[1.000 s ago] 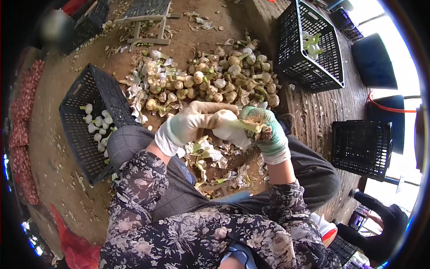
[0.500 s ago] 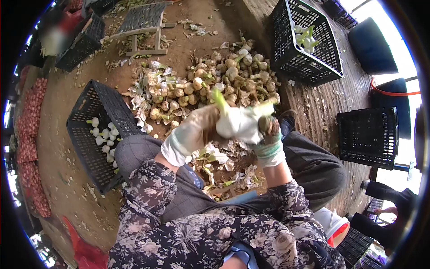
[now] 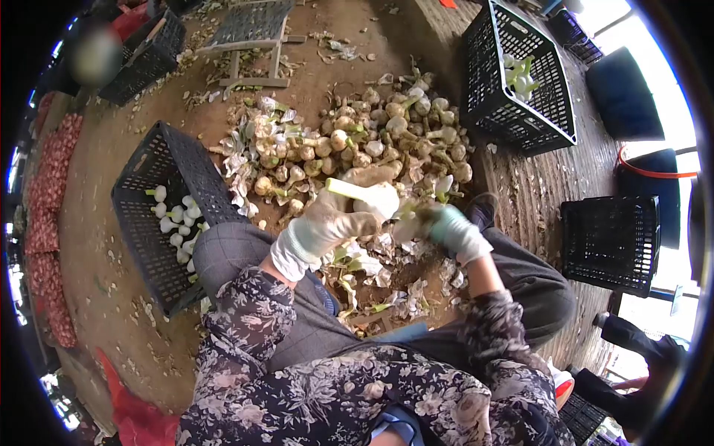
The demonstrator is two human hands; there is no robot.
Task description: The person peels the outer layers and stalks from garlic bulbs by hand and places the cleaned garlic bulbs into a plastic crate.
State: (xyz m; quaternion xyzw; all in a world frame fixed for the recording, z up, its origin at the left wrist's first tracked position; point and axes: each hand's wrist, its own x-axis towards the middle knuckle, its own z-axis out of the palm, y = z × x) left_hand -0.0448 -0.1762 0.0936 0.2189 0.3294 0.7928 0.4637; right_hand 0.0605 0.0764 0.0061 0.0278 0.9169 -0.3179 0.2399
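Note:
My left hand (image 3: 331,219), in a pale, soiled work glove, is closed around a garlic bulb (image 3: 381,199). The bulb is white and clean, and its cut green-white stem points left. Just right of it, my right hand (image 3: 442,227), gloved too, is smeared by motion. Its fingers pinch blurred, pale green garlic skin (image 3: 406,223), apart from the bulb or barely touching it; I cannot tell which. Beyond both hands lies a heap of unpeeled garlic (image 3: 357,134) with brownish skins. Peeled scraps (image 3: 364,264) litter the ground between my legs.
A black crate (image 3: 152,275) with white garlic bulbs stands by my left knee. Another crate (image 3: 520,111) with a few bulbs is at the far right, a third crate (image 3: 610,245) below it. A low stool (image 3: 249,33) stands beyond the heap. Red net sacks (image 3: 56,186) line the left.
My hands have drawn apart, the right one moving right with skin in its fingers. The bulb now shows a bare white surface, its stem tipped to the left.

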